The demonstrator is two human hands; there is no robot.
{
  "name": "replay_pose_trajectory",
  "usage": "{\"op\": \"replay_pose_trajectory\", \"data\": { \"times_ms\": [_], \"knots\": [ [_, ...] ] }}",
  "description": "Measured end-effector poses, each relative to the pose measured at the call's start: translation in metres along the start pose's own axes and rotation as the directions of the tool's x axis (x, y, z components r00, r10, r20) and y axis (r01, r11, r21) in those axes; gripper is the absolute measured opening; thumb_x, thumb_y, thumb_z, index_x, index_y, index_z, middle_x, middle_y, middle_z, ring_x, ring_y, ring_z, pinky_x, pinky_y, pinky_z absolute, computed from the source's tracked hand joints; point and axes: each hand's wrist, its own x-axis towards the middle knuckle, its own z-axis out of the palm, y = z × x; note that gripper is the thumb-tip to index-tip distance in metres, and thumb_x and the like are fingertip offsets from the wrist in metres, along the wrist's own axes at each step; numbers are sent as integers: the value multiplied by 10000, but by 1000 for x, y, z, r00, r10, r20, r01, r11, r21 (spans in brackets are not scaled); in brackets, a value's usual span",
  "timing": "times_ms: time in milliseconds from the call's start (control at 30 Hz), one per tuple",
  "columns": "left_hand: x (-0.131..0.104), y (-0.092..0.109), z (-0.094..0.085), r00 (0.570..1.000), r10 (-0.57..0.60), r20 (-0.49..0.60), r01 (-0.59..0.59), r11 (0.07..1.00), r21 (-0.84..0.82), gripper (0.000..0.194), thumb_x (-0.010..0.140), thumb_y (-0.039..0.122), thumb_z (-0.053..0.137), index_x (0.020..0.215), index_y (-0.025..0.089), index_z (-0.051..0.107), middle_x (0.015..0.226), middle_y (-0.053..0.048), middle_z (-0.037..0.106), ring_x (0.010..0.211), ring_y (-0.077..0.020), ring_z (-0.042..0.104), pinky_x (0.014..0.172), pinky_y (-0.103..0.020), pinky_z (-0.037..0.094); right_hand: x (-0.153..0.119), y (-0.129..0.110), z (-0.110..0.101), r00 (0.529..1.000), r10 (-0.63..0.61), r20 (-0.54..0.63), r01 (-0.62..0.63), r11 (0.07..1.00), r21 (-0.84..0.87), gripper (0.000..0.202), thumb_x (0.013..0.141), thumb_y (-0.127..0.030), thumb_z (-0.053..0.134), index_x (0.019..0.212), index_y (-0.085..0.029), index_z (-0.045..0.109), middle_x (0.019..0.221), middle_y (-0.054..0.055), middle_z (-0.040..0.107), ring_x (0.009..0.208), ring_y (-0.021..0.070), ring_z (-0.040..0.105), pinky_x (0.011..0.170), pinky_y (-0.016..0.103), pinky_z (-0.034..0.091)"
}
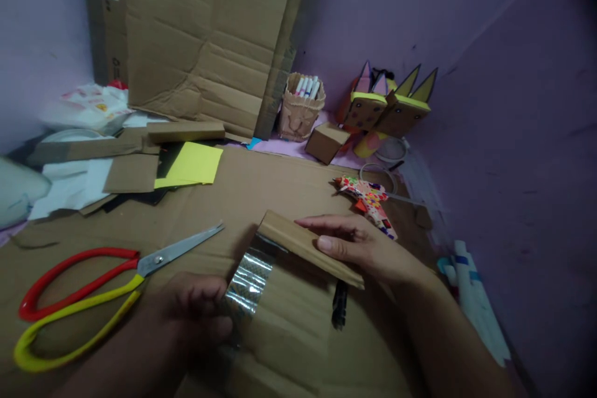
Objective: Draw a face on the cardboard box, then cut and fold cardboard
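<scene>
A piece of brown cardboard [298, 329] with a shiny strip of clear tape [252, 280] and a black mark is tilted up before me. My left hand [200, 311] grips its taped left edge, fingers curled and thumb pressed in. Along the top edge runs a narrow cardboard flap [298, 242]; whether it is folded from the same piece I cannot tell. My right hand [354, 245] pinches this flap, thumb on the near side and fingers behind. Beside my left hand lie open scissors [156, 259] with one red and one yellow handle.
A flower-patterned glue gun [368, 196] lies beyond my right hand. Cardboard scraps and yellow paper [193, 163] are at the left. Along the back stand a marker holder [300, 109], a small box [326, 142] and eared cardboard figures [389, 109]. Rolled white tubes [476, 298] line the right wall.
</scene>
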Motion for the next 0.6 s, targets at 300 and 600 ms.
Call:
{"op": "replay_pose_trajectory", "data": {
  "times_ms": [300, 600],
  "knots": [
    [3, -15, -7, 999, 42, 28, -42, 999, -9, 190, 667, 353, 781, 754, 191, 733, 697, -28, 714, 630, -153, 624, 593, -225, 460, 4, 8, 6, 999, -35, 30, 34, 998, 56, 471, 738, -377, 718, 1170, -200, 654, 1162, 53, 687, 1026, 219, 644, 852, 326, 502],
    [-1, -7, -3, 1000, -21, 14, 20, 999, 43, 215, 662, 372, 786, 732, 183, 713, 682, -24, 696, 625, -149, 608, 584, -219, 443, -5, 3, 16, 978, -197, -63, 180, 961, -210, 436, 803, -305, 651, 1207, -145, 627, 1204, 78, 667, 1061, 235, 645, 866, 320, 530]
  ]
}}
